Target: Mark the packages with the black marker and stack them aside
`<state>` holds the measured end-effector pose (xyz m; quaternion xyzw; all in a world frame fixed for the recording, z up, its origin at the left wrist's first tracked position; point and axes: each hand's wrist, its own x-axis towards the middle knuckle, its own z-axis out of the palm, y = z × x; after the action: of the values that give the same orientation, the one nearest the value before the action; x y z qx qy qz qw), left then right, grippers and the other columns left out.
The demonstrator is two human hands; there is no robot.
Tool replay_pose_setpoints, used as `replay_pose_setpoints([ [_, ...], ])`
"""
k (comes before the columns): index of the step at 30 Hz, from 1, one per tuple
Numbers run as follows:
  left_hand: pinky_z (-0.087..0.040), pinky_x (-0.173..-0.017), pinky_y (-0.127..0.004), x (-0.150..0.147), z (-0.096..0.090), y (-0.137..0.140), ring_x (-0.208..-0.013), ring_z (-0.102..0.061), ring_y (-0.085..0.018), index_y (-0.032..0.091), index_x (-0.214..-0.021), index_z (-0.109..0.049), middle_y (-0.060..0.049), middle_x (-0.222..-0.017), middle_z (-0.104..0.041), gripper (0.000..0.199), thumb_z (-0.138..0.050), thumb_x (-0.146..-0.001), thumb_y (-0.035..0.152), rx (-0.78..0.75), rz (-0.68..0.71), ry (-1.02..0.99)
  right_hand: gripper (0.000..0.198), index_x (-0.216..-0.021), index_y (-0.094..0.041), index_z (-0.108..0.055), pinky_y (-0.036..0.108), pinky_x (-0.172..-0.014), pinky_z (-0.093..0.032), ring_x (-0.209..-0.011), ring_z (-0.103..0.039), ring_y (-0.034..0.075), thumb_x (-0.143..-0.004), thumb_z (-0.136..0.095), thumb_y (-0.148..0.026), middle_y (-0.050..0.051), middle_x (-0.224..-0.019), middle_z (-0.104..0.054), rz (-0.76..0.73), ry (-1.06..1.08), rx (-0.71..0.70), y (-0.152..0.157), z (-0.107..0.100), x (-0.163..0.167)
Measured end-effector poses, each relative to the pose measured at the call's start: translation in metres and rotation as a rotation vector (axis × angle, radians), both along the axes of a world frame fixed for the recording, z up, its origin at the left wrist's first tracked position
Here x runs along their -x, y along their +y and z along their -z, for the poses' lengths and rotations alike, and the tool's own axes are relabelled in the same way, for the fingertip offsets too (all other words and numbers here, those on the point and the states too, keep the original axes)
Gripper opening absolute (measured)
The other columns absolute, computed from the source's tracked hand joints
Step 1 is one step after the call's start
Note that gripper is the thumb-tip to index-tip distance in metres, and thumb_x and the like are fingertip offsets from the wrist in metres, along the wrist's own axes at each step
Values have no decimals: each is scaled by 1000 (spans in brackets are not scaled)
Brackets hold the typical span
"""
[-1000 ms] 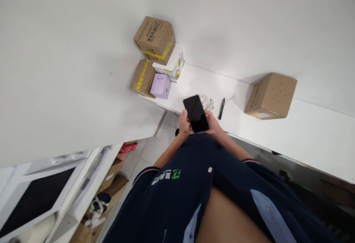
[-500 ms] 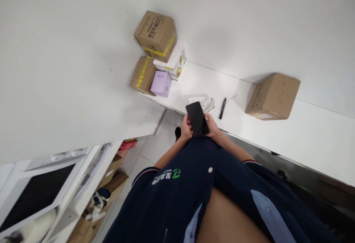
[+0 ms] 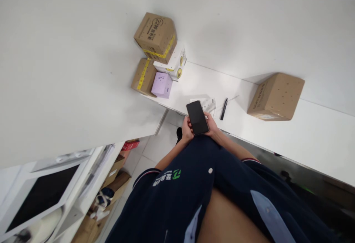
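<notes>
A smartphone (image 3: 198,118) with a dark screen is held between both hands, in front of my body at the desk's edge. My left hand (image 3: 187,129) grips its left side with the fingers curled. From the other side my right hand (image 3: 212,125) is closed round its right edge. Just beyond the phone, a printed paper sheet (image 3: 210,105) lies on the white desk (image 3: 199,76), partly covered by it. Right of the paper rests a black marker (image 3: 224,109).
Stacked at the desk's left end are cardboard boxes (image 3: 156,36), a white box (image 3: 177,64) and a purple box (image 3: 162,85). Another cardboard box (image 3: 277,97) stands on the right. At lower left a shelf holds a white appliance with a dark panel (image 3: 41,195).
The view has shifted very slightly. Both hands stay on the phone, and the boxes and marker keep their places.
</notes>
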<state>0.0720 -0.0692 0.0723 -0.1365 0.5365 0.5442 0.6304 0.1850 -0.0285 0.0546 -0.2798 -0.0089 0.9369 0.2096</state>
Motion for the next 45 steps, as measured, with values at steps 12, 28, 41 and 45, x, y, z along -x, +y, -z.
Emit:
replay_pose_setpoints([
  [12, -12, -32, -13, -6, 0, 5, -30, -19, 0, 19, -65, -40, 11, -45, -25, 40, -66, -86, 40, -93, -39, 15, 56, -102, -13, -67, 39, -65, -64, -70, -73, 25, -102, -25, -49, 12, -75, -75, 111, -4, 44, 7, -6, 2],
  [28, -20, -37, -17, -10, 3, 5, -35, -27, -3, 19, -65, -49, 9, -46, -34, 37, -68, -86, 42, -171, -52, 51, 47, -111, -15, -64, 43, -70, -63, -74, -75, 26, -99, -35, -50, 11, -84, -77, 138, -72, 56, 9, -3, -1],
  [41, -49, -68, -25, -1, 26, 1, -70, -66, -12, 18, -95, -62, -3, -84, -68, 19, -49, -94, 33, -175, -54, 167, 54, -114, -18, -62, 35, -64, -59, -77, -71, 24, -89, -43, -61, 9, -92, -74, 302, -507, -324, 5, 9, -56],
  [45, -47, -70, -26, 12, 41, -5, -71, -65, -13, 19, -98, -62, -4, -86, -66, 24, -52, -93, 39, -167, -78, 279, 52, -121, -23, -58, 33, -72, -54, -82, -65, 20, -82, -57, -57, 5, -98, -69, 307, -1283, -645, -1, 30, -121],
])
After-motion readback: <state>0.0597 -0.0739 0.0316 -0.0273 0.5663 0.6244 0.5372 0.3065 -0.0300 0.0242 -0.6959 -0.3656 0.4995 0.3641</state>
